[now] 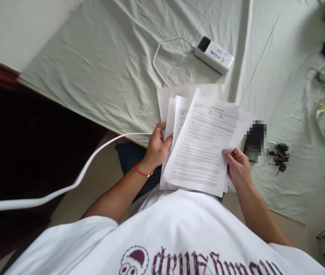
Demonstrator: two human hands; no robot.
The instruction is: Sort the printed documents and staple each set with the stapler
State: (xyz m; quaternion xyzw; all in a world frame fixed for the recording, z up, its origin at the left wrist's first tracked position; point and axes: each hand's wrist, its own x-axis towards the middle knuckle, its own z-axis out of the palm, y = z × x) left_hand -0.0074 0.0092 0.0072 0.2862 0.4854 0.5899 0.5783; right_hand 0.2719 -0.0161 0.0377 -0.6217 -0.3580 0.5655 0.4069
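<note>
Several printed white sheets (202, 145) are held above the table's near edge, fanned a little, with the top sheet tilted to the right. My left hand (158, 147) pinches the left edge of the stack, its thumb on top and a ring and red bracelet showing. At the right edge, my right hand (238, 164) grips the papers between thumb and fingers. A larger pale sheet (191, 90) shows behind the stack. The fingers under the paper are hidden.
A white power bank (214, 55) with a white cable lies beyond the papers on the pale green cloth (107, 68). Keys (280, 154) and a partly blurred dark object (255, 141) are at the right. Another white cable (73, 185) crosses the left side.
</note>
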